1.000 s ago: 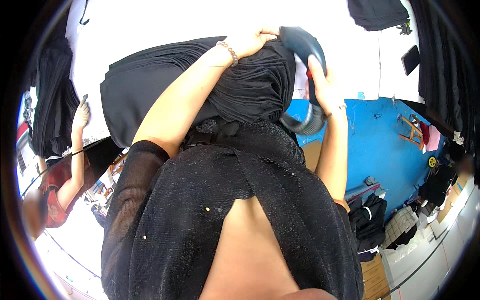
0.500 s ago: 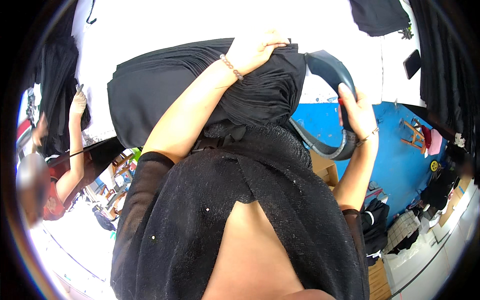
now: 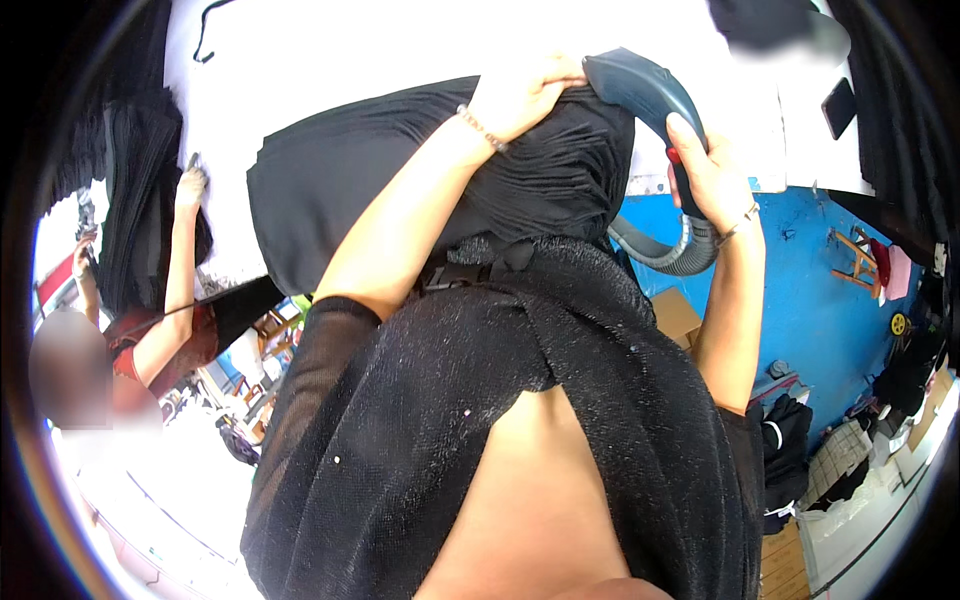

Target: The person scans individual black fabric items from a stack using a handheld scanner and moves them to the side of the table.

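Observation:
A thick stack of black garments [image 3: 340, 195] lies folded in layers on the white table in front of me. My left hand [image 3: 520, 95] reaches across its top, fingers pinched on the black cloth at the far right edge. In my right hand [image 3: 710, 175] is a dark blue-grey suction nozzle [image 3: 645, 90], gripped around its handle, with a red part by the thumb. Its wide curved head lies over the stack's far right corner, close by my left fingertips. From the handle a ribbed grey hose [image 3: 660, 258] bends down and left behind my black clothing.
Along the white table [image 3: 400, 40] lie a black phone [image 3: 838, 107] and more dark cloth [image 3: 765, 25] at right. At left a co-worker's hand [image 3: 190, 190] is near another black pile [image 3: 140, 190]. A blue floor [image 3: 800, 260], a cardboard box [image 3: 675, 315] and a wooden stool [image 3: 853, 258] show at right.
The suction nozzle in my right hand has moved up and left to beside my left fingertips. My left hand keeps its pinch at the stack's edge. The whole view has shifted slightly.

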Demonstrator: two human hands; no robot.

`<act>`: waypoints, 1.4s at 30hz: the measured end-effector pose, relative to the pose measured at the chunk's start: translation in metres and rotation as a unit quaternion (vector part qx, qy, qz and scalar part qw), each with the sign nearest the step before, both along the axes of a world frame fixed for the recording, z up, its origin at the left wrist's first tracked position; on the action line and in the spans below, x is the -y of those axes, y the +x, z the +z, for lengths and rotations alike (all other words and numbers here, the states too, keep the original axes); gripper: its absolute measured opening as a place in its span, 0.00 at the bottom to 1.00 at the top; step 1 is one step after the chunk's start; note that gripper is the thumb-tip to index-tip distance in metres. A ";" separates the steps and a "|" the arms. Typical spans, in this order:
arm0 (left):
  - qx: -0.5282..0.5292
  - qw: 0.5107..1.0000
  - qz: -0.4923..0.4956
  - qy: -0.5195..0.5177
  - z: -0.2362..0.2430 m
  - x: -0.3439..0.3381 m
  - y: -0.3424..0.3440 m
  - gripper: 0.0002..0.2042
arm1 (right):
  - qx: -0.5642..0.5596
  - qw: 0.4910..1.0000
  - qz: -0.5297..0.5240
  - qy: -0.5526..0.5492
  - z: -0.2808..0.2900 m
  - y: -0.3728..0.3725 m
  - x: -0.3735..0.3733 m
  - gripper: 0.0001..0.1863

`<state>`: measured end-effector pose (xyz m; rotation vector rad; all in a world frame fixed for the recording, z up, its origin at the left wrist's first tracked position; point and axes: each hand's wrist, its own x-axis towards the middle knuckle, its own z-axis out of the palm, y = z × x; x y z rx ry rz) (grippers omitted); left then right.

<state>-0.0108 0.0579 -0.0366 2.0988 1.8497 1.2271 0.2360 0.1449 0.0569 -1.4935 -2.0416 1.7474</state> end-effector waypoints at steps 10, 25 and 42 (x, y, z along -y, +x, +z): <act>0.011 0.999 -0.028 -0.042 0.023 0.009 0.001 0.06 | -0.021 0.998 -0.040 -0.032 -0.005 0.016 0.004 0.29; -0.167 0.955 0.190 -0.154 -0.017 0.020 0.010 0.20 | 0.141 0.986 0.087 0.029 0.004 -0.020 0.011 0.41; -0.036 0.985 0.109 -0.131 -0.030 0.000 -0.009 0.04 | 0.084 0.996 -0.027 0.020 -0.023 0.001 0.031 0.38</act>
